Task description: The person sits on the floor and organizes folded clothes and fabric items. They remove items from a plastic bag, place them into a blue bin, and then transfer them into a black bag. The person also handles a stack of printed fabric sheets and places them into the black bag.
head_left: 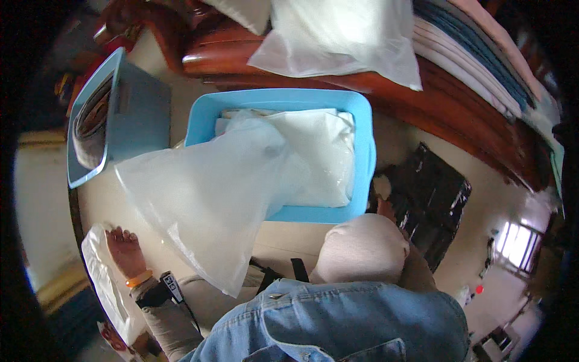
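Observation:
My left hand [125, 252], with an orange band at its wrist, is low at the left beside a white plastic bag [102, 271]. Its fingers look slightly apart, with nothing seen in them. My right hand is out of view. Before me stands a light blue plastic bin [370, 154] with folded white items in clear plastic [316, 158] inside. A large frosted plastic bag [203, 181] drapes over the bin's left and front edges and reaches down towards my lap.
A second blue bin [144, 108], tipped on its side, holds rolled fabric [88, 149]. Behind is a reddish wooden bench [226, 56] bearing a translucent plastic bag [334, 50] and folded cloths [475, 59]. A black plastic sheet or bag [429, 199] lies on the floor at the right, past my beige-clad knee [362, 249].

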`<state>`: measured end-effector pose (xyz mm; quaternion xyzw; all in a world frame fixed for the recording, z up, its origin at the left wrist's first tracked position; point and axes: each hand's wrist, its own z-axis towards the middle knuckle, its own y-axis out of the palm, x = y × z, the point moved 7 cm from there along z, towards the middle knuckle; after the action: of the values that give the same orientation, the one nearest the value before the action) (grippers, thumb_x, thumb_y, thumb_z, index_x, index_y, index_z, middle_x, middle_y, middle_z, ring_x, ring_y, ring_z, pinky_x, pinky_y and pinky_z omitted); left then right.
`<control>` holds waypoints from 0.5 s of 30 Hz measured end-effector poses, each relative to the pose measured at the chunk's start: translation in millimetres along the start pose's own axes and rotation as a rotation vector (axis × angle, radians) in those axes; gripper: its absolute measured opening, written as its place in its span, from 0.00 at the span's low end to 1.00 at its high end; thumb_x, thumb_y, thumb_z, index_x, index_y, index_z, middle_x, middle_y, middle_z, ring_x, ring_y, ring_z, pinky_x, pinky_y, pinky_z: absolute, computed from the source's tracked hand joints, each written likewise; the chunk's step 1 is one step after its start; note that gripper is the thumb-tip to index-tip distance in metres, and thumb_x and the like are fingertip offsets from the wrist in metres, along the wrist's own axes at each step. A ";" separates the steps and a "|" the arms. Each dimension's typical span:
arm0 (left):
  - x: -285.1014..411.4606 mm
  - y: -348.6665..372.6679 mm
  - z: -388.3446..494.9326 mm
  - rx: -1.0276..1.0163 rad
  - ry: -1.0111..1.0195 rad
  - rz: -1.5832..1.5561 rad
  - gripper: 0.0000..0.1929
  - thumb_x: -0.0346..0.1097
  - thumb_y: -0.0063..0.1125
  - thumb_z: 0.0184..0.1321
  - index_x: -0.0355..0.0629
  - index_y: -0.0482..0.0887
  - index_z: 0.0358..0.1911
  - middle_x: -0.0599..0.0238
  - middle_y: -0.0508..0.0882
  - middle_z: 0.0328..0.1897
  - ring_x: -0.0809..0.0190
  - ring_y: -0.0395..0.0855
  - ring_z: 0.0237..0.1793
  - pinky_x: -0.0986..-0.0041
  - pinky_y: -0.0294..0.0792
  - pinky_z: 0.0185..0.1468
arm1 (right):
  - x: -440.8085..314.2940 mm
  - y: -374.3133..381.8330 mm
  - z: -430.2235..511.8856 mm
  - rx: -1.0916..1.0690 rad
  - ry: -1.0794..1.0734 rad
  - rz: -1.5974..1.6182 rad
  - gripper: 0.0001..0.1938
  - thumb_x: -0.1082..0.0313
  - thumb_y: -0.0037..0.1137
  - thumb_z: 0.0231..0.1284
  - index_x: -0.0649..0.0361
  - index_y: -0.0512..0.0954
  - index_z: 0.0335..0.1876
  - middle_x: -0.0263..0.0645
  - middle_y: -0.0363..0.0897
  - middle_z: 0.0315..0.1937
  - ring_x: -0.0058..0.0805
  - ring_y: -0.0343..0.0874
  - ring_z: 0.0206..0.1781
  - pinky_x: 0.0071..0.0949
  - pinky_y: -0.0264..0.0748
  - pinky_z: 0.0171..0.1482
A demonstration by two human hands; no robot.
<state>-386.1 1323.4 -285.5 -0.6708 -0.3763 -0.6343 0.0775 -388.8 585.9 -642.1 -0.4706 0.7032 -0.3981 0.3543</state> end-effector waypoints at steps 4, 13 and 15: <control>-0.6 40.1 -11.1 -0.010 0.015 -0.011 0.10 0.44 0.48 0.69 0.47 0.79 0.37 0.69 0.81 0.36 0.68 0.74 0.31 0.75 0.68 0.36 | -1.0 16.3 10.5 -0.068 0.043 -0.120 0.29 0.47 0.56 0.57 0.50 0.68 0.62 0.52 0.75 0.46 0.45 0.80 0.39 0.46 0.77 0.36; -11.4 80.9 -19.8 -0.041 0.061 -0.041 0.09 0.40 0.45 0.70 0.43 0.76 0.42 0.66 0.78 0.35 0.68 0.73 0.32 0.75 0.68 0.38 | 72.3 -35.4 7.5 -0.012 0.089 -0.347 0.23 0.45 0.57 0.53 0.53 0.76 0.49 0.46 0.79 0.38 0.48 0.80 0.37 0.43 0.78 0.36; -16.2 82.6 -22.0 -0.009 0.096 0.101 0.07 0.37 0.47 0.69 0.41 0.75 0.38 0.64 0.79 0.32 0.69 0.75 0.28 0.78 0.69 0.34 | 108.3 -70.2 10.5 0.069 0.152 -0.457 0.22 0.45 0.57 0.53 0.53 0.78 0.46 0.44 0.80 0.37 0.48 0.80 0.37 0.43 0.78 0.36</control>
<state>-352.3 1245.8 -265.4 -0.6580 -0.3353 -0.6627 0.1244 -386.1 464.4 -597.3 -0.5737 0.5891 -0.5259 0.2173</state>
